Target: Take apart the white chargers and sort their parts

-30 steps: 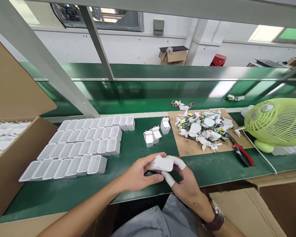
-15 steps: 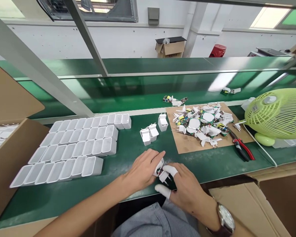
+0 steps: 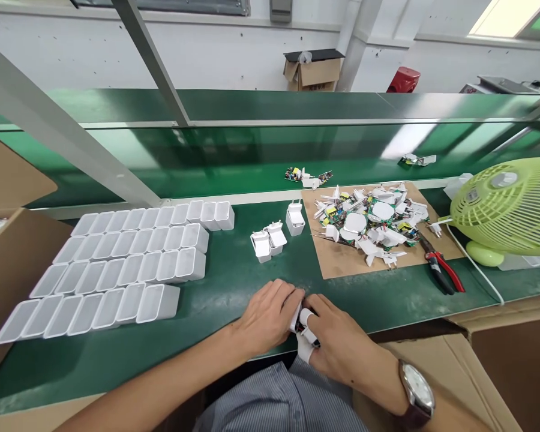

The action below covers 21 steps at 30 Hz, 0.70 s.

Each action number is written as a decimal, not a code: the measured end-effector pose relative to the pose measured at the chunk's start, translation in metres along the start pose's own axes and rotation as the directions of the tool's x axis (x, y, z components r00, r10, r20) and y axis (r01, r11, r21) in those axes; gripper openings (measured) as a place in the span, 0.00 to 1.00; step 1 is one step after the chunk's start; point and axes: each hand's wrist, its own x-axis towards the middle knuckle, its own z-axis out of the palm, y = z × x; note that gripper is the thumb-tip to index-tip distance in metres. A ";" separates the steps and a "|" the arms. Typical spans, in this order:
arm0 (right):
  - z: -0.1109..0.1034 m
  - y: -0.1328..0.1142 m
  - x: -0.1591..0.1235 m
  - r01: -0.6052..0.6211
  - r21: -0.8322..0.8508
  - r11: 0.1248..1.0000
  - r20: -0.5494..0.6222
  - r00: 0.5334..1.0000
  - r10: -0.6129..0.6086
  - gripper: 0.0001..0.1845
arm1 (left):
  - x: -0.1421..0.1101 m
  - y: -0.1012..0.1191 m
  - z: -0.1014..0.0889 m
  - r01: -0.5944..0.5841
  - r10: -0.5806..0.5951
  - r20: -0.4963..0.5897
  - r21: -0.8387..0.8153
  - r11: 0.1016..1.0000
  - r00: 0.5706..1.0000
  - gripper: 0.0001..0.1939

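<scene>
Striped grey-blue shirt [image 3: 276,401], brown-strapped watch [image 3: 418,386]

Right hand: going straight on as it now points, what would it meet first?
Probably the white casing between the hands, then the left hand itself; how deep each lies is unclear.

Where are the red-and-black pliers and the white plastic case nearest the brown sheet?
Red-and-black pliers [image 3: 433,258]: head view, where the handles join.
White plastic case [image 3: 296,225]: head view, on its front wall.

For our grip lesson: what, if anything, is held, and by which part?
Left hand grips a boxy white plastic casing by its left side; right hand pinches its right end.
</scene>
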 end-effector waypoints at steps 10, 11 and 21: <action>0.015 0.019 -0.008 0.067 0.012 0.998 -0.089 0.994 -0.066 0.08 | 0.005 0.007 -0.017 0.029 -0.027 0.140 -0.010 1.000 0.990 0.30; 0.016 0.024 -0.010 0.086 0.031 0.996 -0.098 0.992 -0.083 0.09 | 0.011 0.007 -0.029 -0.007 0.010 0.171 -0.017 1.000 0.985 0.32; 0.033 0.054 -0.012 0.225 0.175 0.958 -0.221 0.958 -0.185 0.11 | 0.192 -0.130 -0.119 0.311 -0.342 0.288 0.147 0.939 0.894 0.26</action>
